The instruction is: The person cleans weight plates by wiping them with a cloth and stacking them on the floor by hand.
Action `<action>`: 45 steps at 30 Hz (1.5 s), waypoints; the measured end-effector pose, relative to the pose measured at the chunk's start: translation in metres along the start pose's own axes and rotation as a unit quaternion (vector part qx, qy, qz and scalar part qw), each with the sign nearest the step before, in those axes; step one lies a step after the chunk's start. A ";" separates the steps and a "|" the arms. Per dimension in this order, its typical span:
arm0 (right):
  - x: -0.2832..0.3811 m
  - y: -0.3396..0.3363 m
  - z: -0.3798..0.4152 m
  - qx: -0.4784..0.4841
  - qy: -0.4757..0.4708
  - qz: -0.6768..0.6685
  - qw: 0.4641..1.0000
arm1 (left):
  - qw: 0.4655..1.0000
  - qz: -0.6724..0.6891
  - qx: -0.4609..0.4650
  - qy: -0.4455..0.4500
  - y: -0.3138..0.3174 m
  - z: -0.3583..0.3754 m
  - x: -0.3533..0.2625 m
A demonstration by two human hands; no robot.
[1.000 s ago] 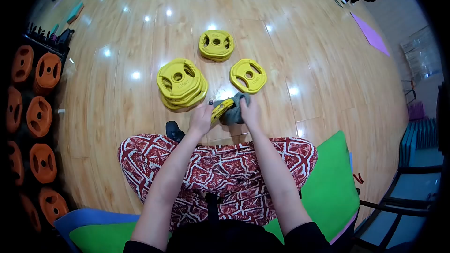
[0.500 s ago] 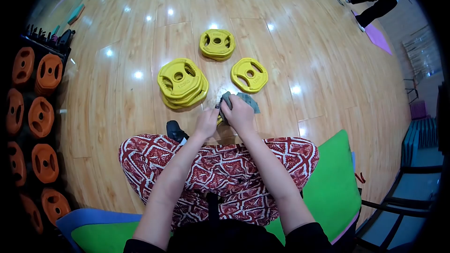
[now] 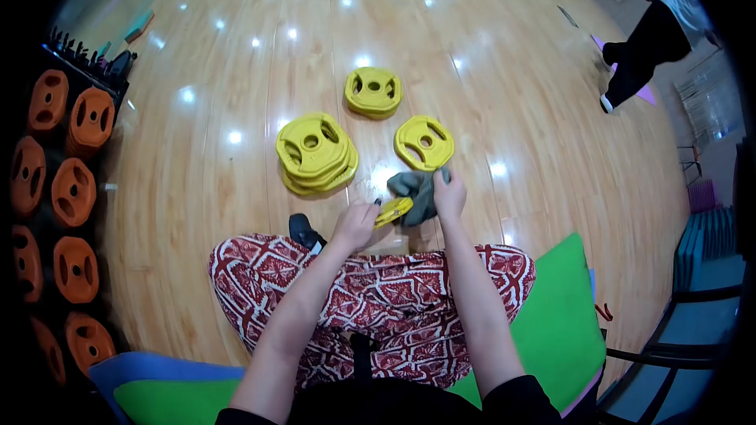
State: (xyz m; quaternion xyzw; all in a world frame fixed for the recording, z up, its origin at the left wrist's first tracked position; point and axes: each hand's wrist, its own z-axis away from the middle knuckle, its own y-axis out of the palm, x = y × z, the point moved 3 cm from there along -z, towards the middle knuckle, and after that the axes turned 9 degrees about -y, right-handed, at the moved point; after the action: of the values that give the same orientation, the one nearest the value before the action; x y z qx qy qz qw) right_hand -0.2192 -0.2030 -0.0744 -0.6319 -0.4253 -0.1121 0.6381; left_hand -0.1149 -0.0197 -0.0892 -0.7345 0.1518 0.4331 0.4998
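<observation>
My left hand (image 3: 356, 225) is closed on a yellow weight plate (image 3: 392, 212), seen nearly edge-on and tilted in front of my crossed legs. In my right hand (image 3: 450, 195) a grey-green cloth (image 3: 419, 194) is gripped; it hangs in folds beside the plate's right end. Just beyond the cloth a single-looking yellow weight plate (image 3: 444, 146) lies flat on the floor. A taller, uneven stack of yellow weight plates (image 3: 293, 150) stands ahead to the left. Farther off is another small stack of yellow weight plates (image 3: 374, 110).
Orange weight plates (image 3: 75, 269) fill a rack along the left side. Green mats (image 3: 561, 323) lie under and beside me. A black shoe (image 3: 302, 230) shows near my left knee. At the upper right a person (image 3: 646, 43) in dark trousers walks by a purple mat (image 3: 646, 94).
My right hand has moved right with the cloth, away from my left hand, and the held plate now shows more. The person at upper right has stepped nearer. The view has shifted slightly.
</observation>
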 end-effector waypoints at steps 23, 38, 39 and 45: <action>0.032 -0.001 0.026 0.025 0.014 -0.030 0.999 | 1.000 -0.008 -0.010 -0.023 0.000 -0.003 0.001; 0.045 0.007 0.033 0.036 -0.166 0.057 0.984 | 0.999 0.004 -0.039 -0.028 -0.007 -0.014 0.001; 0.029 0.009 0.027 0.051 -0.096 0.084 0.991 | 0.998 -0.018 -0.056 -0.001 -0.009 -0.012 0.001; 0.052 -0.011 0.032 -0.048 -0.114 -0.070 0.990 | 1.000 -0.003 -0.016 -0.024 -0.006 -0.002 0.009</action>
State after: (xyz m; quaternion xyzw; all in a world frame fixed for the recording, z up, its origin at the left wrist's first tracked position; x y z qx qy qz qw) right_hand -0.2073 -0.1556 -0.0356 -0.6392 -0.5326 -0.1033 0.5451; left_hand -0.1047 -0.0171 -0.0919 -0.7324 0.1306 0.4516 0.4925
